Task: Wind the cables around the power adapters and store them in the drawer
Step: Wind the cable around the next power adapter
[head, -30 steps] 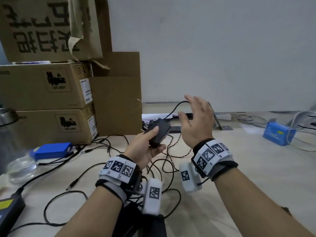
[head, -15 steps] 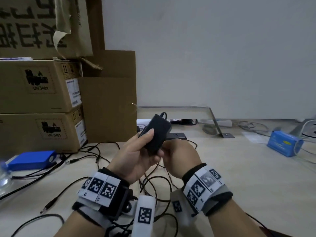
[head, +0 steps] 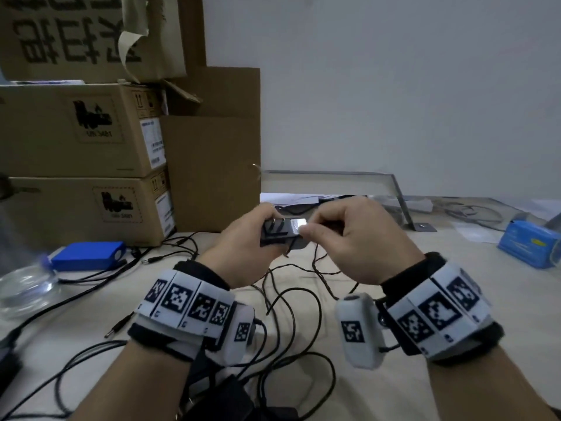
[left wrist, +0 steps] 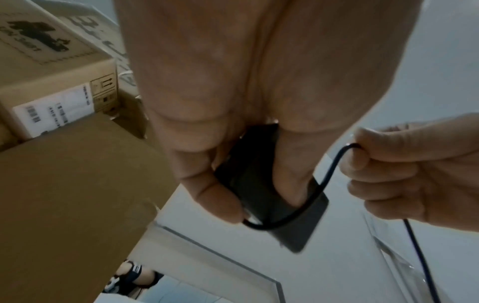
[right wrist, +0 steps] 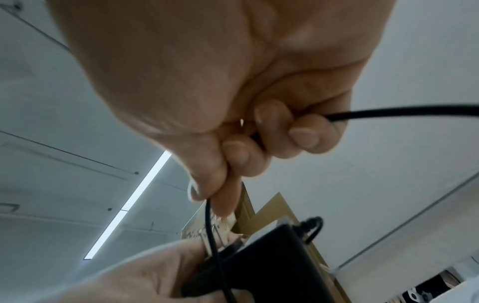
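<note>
My left hand [head: 258, 238] grips a black power adapter [head: 277, 233] above the table, its metal prongs and shiny label facing me. Its thin black cable [left wrist: 324, 184] loops round the adapter's [left wrist: 272, 196] lower end, under my left thumb. My right hand [head: 309, 229] pinches that cable close beside the adapter. In the right wrist view the cable [right wrist: 388, 112] runs through my curled fingers [right wrist: 303, 135] and down to the adapter [right wrist: 272, 258]. The rest of the cable [head: 321, 268] hangs down to the table. No drawer is in view.
Stacked cardboard boxes [head: 79, 132] fill the left. Several loose black cables [head: 288, 317] lie tangled under my wrists, with another dark adapter [head: 218, 399] at the near edge. A blue box [head: 88, 255] and a plastic bottle [head: 24, 284] sit left, another blue box [head: 528, 247] right.
One second ago my right hand was open above the adapter; it then went beneath it and now pinches the cable over it. My left hand has turned the adapter prongs-up.
</note>
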